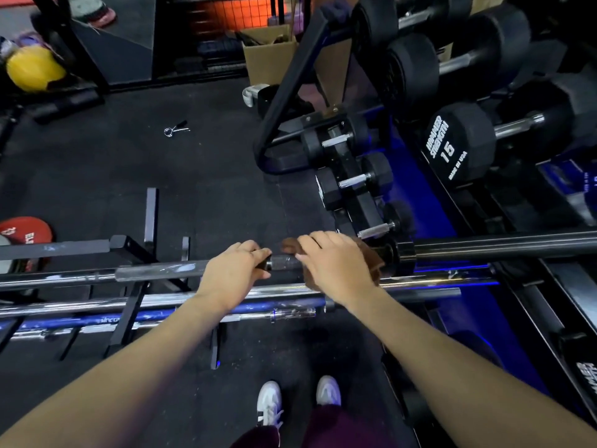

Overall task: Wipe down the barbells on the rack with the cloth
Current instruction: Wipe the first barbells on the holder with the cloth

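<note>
A dark barbell [161,272] lies across the low black rack [129,305], with its black sleeve running off to the right. My left hand [233,270] grips its shaft. Just to the right, my right hand [336,261] holds a brown cloth [371,266] wrapped over the same bar beside the collar. Two more bars lie nearer to me on the rack: a chrome one [161,299] and a blue one [97,321].
A blue dumbbell rack [420,221] with black dumbbells [458,140] stands at the right. A spring collar clip [174,128] lies on the black rubber floor. A cardboard box [268,59], a yellow ball [32,67] and a red plate [26,231] sit around the edges.
</note>
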`<state>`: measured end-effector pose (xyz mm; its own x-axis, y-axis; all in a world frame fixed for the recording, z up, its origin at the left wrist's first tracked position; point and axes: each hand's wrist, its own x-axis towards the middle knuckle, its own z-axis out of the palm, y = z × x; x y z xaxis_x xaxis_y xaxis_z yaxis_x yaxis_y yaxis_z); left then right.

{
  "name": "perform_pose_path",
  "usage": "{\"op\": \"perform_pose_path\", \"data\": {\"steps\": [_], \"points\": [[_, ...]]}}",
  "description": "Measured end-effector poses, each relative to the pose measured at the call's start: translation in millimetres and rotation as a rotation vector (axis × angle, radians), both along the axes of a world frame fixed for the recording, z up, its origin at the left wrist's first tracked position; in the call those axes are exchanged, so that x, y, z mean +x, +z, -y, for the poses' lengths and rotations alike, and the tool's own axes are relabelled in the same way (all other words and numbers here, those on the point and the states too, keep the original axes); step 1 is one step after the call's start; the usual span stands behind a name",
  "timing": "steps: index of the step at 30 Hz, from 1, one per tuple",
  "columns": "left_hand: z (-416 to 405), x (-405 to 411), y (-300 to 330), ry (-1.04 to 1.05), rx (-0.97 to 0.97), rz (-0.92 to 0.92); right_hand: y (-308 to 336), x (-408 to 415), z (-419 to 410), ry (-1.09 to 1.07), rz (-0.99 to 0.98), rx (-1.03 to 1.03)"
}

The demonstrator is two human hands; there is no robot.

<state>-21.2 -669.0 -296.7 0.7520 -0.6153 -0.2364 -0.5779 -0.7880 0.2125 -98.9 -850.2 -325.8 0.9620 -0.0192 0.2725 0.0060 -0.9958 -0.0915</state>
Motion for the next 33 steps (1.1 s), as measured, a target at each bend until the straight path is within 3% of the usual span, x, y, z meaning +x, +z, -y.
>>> {"op": "perform_pose_path", "data": {"steps": [3, 7, 11, 15, 18, 23, 26, 29, 33], "points": [[-2, 1, 1, -0.007, -0.005, -0.012, 6, -17, 35, -0.066, -0.073, -0.108], [0, 1, 2, 0.002, -0.017, -0.025, 3, -16, 12, -0.261, 0.011, -0.035], [0, 1, 3, -0.011, -0.005, -0.015, -4, 7, -37, -0.137, 0.061, 0.088], [-1, 4, 4, -0.029, -0.005, -0.022, 1, -1, -11, -0.03, -0.027, 0.041], [-1, 6, 4, -0.043, -0.019, -0.027, 3, -24, 24, -0.217, -0.046, -0.054], [0, 5, 3, -0.069, -0.02, -0.019, -6, -13, -19, -0.39, -0.005, 0.134], [-1, 6, 5, -0.073, -0.013, -0.011, -7, -7, -45, -0.275, -0.018, 0.152], [-4, 8, 7, -0.079, -0.011, -0.03, 3, -14, -14, -0.143, -0.105, 0.115], [-7, 9, 5, -0.087, -0.02, -0.022, 7, -35, 17, -0.307, -0.047, 0.008]]}}
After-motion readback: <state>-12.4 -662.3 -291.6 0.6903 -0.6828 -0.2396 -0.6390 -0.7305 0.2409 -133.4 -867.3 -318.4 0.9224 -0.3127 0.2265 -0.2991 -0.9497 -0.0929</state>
